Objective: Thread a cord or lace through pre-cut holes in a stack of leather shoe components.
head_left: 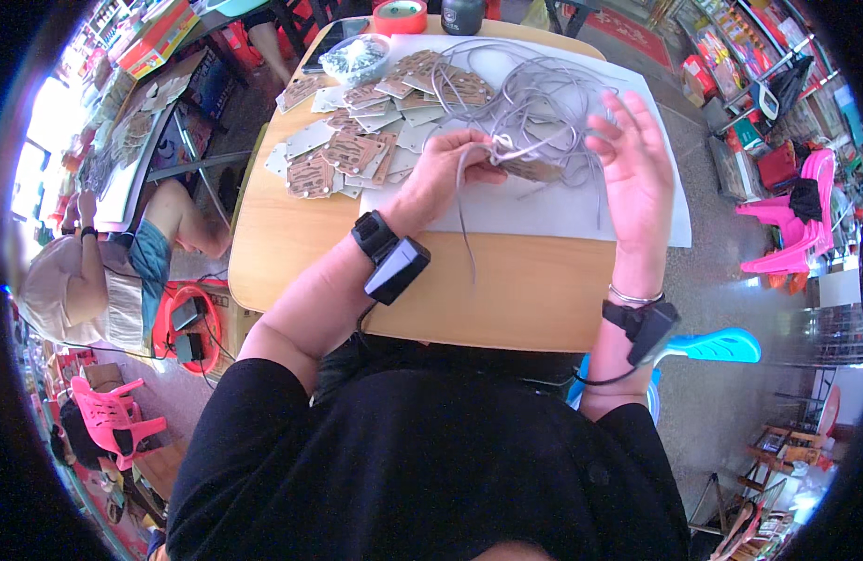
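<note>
My left hand (441,178) is closed in a pinch on a brown printed card (534,170), with grey cord looped and bunched at the card's edge. One cord end hangs from there past the front of the white sheet (553,222). To the right, my right hand (632,154) is raised with its fingers spread, and I see nothing held in it. Behind both hands lies a tangled heap of grey cord (553,89). Left of the cord, many brown and white cards (357,154) are piled loosely, some with small round metal studs.
At the table's (301,257) back are a clear bowl of small metallic pieces (357,62), a red tape roll (400,16), a black bottle (462,15) and a phone (345,35). Another person (76,290) sits at left beside a red stool (174,327). A pink chair (805,220) stands right.
</note>
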Motion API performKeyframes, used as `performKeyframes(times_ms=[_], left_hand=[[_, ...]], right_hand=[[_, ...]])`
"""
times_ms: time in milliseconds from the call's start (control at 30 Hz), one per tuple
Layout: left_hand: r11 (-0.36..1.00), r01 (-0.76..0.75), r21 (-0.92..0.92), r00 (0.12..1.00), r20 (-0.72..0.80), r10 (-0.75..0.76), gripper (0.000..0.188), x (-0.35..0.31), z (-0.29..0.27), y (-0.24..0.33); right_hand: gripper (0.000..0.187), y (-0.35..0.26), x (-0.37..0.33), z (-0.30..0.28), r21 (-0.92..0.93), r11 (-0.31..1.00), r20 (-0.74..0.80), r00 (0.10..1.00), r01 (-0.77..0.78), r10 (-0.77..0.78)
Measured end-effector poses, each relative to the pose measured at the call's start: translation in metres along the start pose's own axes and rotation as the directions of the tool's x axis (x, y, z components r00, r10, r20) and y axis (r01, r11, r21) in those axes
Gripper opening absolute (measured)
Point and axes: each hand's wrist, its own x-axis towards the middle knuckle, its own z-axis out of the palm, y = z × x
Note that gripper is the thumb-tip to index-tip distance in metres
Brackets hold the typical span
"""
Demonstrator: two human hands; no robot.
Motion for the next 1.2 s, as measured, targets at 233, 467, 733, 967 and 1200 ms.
performKeyframes(times_ms=[233, 467, 733, 967, 1200], left_hand=[[0.977, -0.011, -0.215, 1.0, -0.023, 0.006, 0.01, -0.001, 0.005, 0.004], [0.861, -0.286, 0.421, 0.951, 0.012, 0.31, 0.023, -0.002, 0.002, -0.005], [0.935, -0.328, 0.134, 0.906, -0.236, 0.352, 0.028, 0.002, -0.011, 0.014], [0.95, -0.311, 0.024, 0.945, -0.098, 0.312, 0.033, -0.001, 0.004, 0.015], [0.947, -0.248, 0.206, 0.96, -0.079, 0.269, 0.024, -0.011, 0.019, 0.019]], right_hand=[[0.027, 0.027, -0.006, -0.013, -0.864, 0.499, 0.011, 0.988, -0.069, 0.156], [0.02, 0.03, -0.004, -0.016, -0.968, 0.235, -0.085, 0.995, -0.093, 0.042], [0.025, 0.038, -0.006, -0.017, -0.936, 0.347, -0.008, 0.987, -0.065, 0.162], [0.022, 0.038, -0.006, -0.012, -0.856, 0.513, -0.001, 0.992, -0.067, 0.129], [0.02, 0.026, -0.012, 0.007, -0.991, 0.126, 0.066, 0.992, 0.052, 0.104]])
